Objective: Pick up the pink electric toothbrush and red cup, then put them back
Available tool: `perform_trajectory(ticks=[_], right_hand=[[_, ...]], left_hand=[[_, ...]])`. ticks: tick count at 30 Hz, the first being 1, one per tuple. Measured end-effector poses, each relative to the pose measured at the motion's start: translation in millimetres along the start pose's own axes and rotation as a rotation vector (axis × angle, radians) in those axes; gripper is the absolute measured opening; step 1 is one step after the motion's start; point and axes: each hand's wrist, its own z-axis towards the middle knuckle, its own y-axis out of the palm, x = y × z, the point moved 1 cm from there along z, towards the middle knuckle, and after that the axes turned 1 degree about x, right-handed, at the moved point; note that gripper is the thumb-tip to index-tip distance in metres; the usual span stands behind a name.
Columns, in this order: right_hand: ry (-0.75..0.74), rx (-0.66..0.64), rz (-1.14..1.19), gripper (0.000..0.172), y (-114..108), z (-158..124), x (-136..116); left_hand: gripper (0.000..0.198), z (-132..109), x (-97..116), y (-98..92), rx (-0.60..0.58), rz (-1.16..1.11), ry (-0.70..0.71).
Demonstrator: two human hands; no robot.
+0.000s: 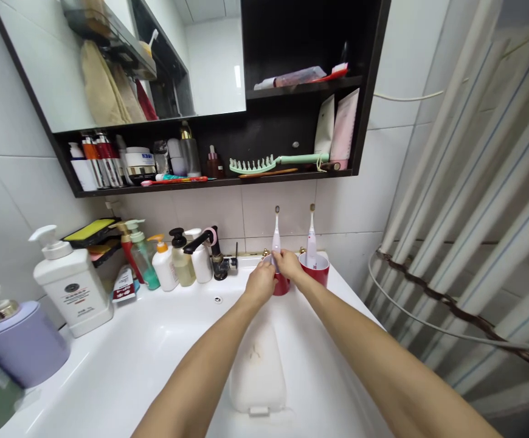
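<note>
My left hand (262,281) is closed on the near left side of a red cup (281,286) with a white inside, at the back of the sink. An electric toothbrush (276,234), white with a dark-bristled head, stands upright in that cup. The fingers of my right hand (288,265) are closed at the lower handle of this toothbrush, just over the rim; the fingertips are partly hidden. Right beside it stands a second red cup (321,275), holding another white electric toothbrush (311,243) that leans slightly. My right wrist passes close to this second cup.
A white bath-pillow-like plastic piece (259,371) lies in the sink (155,365) under my forearms. Left of the cups are a black faucet (219,255) and several pump bottles (165,267). A dark shelf (292,176) hangs above. Pipes (465,243) line the right.
</note>
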Motion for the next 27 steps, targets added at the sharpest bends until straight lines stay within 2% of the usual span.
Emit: perform_trajectory(ticks=[4,8,10,12,14,17,19,21,24,27], right_hand=[[0.012,0.011,-0.032,0.026,2,19,4],[0.011,0.042,-0.035,0.025,1,27,3],[0.001,0.088,-0.026,0.025,-3,25,-2],[-0.015,0.163,-0.007,0.028,-10,19,-10],[-0.045,0.241,0.03,0.036,-17,7,-20],[-0.128,0.288,0.11,0.049,-30,-26,-40],[-0.223,0.259,0.255,0.053,-39,-55,-56],[-0.396,0.168,0.671,0.057,-47,-86,-71],[-0.448,0.032,1.018,0.06,-56,-123,-87],[-0.389,-0.018,1.122,0.062,-59,-142,-91]], left_hand=[[0.016,18,-5,4.8,-0.012,0.055,0.035],[0.019,22,-7,7.7,0.011,0.026,0.052],[0.024,19,-7,7.0,0.085,-0.041,0.054],[0.03,14,-7,2.2,0.213,-0.17,0.004],[0.036,8,-6,-8.4,0.323,-0.391,-0.133],[0.054,-4,5,-37.5,0.37,-0.906,-0.291],[0.07,-17,20,-63.7,0.354,-1.273,-0.195],[0.074,-32,36,-88.9,0.325,-1.532,-0.047],[0.078,-54,57,-111.8,0.261,-1.705,0.075],[0.08,-69,67,-114.7,0.224,-1.759,0.08]])
